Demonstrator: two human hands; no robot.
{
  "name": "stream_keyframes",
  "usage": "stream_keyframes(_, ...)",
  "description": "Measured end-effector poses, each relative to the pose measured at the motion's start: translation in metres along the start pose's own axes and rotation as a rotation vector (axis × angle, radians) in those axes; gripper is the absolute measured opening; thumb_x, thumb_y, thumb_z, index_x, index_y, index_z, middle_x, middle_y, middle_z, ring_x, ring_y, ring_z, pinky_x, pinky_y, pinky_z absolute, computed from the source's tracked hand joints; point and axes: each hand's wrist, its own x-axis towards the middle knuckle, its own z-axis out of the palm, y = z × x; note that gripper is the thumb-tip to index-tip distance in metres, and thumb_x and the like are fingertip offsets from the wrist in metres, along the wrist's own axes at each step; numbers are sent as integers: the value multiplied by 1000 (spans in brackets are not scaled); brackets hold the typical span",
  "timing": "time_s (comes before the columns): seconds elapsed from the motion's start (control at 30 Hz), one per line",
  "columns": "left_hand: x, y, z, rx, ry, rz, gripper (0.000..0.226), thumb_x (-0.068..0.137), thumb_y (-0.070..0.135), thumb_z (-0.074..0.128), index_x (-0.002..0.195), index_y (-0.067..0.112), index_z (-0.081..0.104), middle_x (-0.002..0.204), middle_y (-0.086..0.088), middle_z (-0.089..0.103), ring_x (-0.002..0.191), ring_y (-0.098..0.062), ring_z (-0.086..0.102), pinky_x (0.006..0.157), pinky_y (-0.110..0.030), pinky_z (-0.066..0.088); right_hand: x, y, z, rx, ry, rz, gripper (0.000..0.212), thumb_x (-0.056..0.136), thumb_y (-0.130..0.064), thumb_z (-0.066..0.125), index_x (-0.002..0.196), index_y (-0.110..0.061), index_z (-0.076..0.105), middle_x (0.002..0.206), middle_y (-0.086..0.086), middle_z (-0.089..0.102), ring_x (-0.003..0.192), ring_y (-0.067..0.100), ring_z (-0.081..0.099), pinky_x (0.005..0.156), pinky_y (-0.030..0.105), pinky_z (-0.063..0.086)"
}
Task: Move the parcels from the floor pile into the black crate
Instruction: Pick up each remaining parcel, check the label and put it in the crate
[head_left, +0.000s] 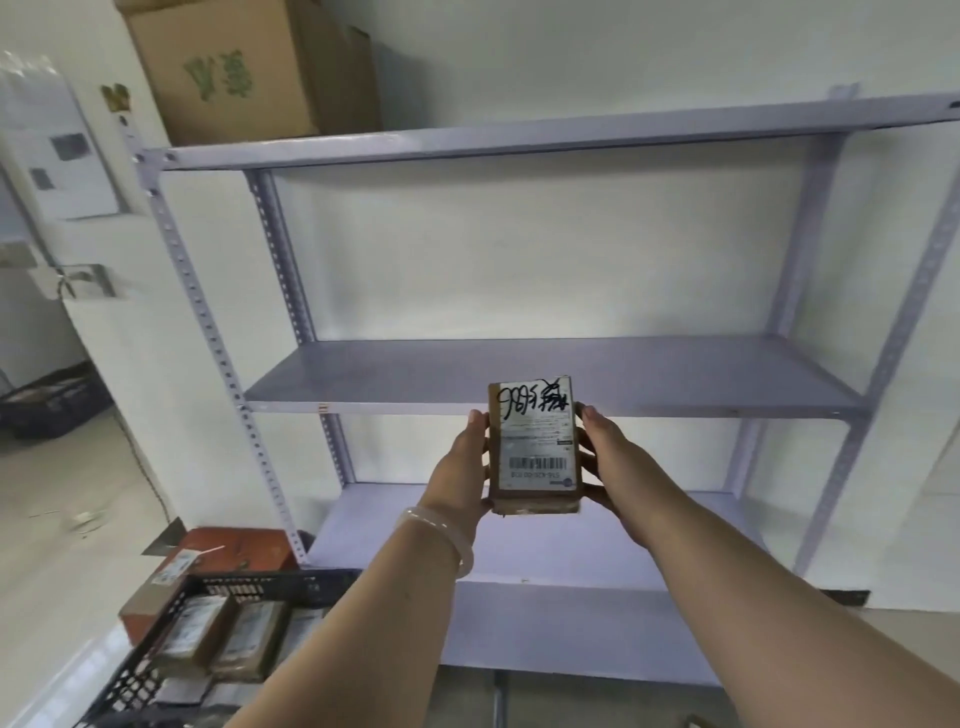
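I hold a small brown cardboard parcel (534, 444) up at mid-frame, its white label with a barcode and black scrawl facing me. My left hand (464, 467) grips its left edge and my right hand (610, 457) grips its right edge, both arms stretched forward. The parcel hangs in front of the middle shelf's front edge. At the lower left sits the black lattice crate (156, 670), with several labelled brown parcels (218, 644) lying inside. A reddish-brown box (234, 552) and another labelled parcel (171, 571) rest on the floor just behind the crate.
A grey metal shelving rack (550, 374) stands against the white wall right ahead. A large cardboard box (249, 67) sits on its top shelf. Another dark crate (47, 405) lies on the floor at the far left, past a white pillar.
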Motion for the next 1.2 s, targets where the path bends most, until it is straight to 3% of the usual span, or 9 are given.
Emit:
stream_keyframes(0.07, -2, 11, -61, -10, 40, 3, 34, 94, 55, 38, 97, 38, 67, 101, 10, 73, 102, -20, 65, 81, -44, 56, 5, -2, 62, -7, -54, 8, 33, 92, -60, 25, 98, -54, 57, 121, -6, 59, 114, 14, 54, 104, 47, 40)
stream_keyframes(0.2, -11, 38, -183, 11, 152, 30, 38, 94, 55, 38, 106, 33, 66, 101, 5, 74, 102, -23, 65, 72, -40, 56, 13, -5, 190, -39, -168, -35, 44, 94, -56, 25, 71, -64, 61, 86, -26, 64, 93, -1, 56, 98, 43, 45)
stream_keyframes(0.3, -18, 56, -253, -11, 208, 43, 37, 94, 55, 39, 104, 32, 66, 107, 2, 72, 103, -25, 65, 79, -44, 56, 17, -9, 266, -43, -201, -52, 38, 94, -57, 25, 77, -63, 59, 87, -28, 58, 86, -3, 53, 97, 41, 45)
stream_keyframes(0.43, -18, 68, -317, -52, 271, 26, 39, 93, 57, 40, 111, 31, 63, 107, 3, 72, 101, -25, 66, 88, -46, 54, 26, -11, 333, -49, -242, -39, 28, 96, -54, 26, 101, -54, 53, 93, -28, 55, 86, -4, 53, 88, 32, 45)
stream_keyframes(0.57, -11, 63, -366, -69, 297, 1, 35, 94, 57, 36, 104, 36, 62, 98, 5, 75, 94, -23, 70, 86, -45, 55, 45, 0, 379, -85, -273, 15, 48, 94, -58, 27, 135, -39, 43, 114, -13, 52, 110, 12, 46, 106, 45, 37)
stream_keyframes(0.7, -4, 49, -408, -65, 353, -56, 43, 94, 57, 35, 109, 30, 63, 89, -1, 77, 90, -26, 72, 92, -50, 52, 67, 25, 415, -131, -348, 64, 49, 90, -65, 28, 131, -43, 43, 116, -13, 52, 124, 20, 44, 109, 49, 33)
stream_keyframes(0.93, 39, 29, -451, -67, 409, -172, 46, 93, 57, 39, 105, 22, 67, 85, 0, 77, 85, -23, 73, 93, -49, 51, 117, 67, 449, -137, -406, 176, 27, 85, -70, 28, 94, -56, 50, 97, -23, 56, 111, 17, 49, 107, 51, 35)
stream_keyframes(1.07, 74, 30, -456, -66, 413, -230, 43, 94, 55, 39, 101, 24, 67, 86, 0, 77, 93, -24, 70, 97, -50, 48, 155, 76, 452, -116, -424, 235, 49, 86, -69, 29, 120, -44, 52, 96, -20, 56, 118, 21, 48, 109, 52, 31)
stream_keyframes(1.2, 106, 20, -462, -46, 411, -264, 43, 93, 55, 41, 106, 22, 65, 91, -2, 76, 98, -25, 68, 95, -51, 50, 185, 90, 454, -125, -394, 277, 58, 83, -71, 30, 130, -42, 48, 115, -9, 58, 125, 20, 46, 109, 50, 32)
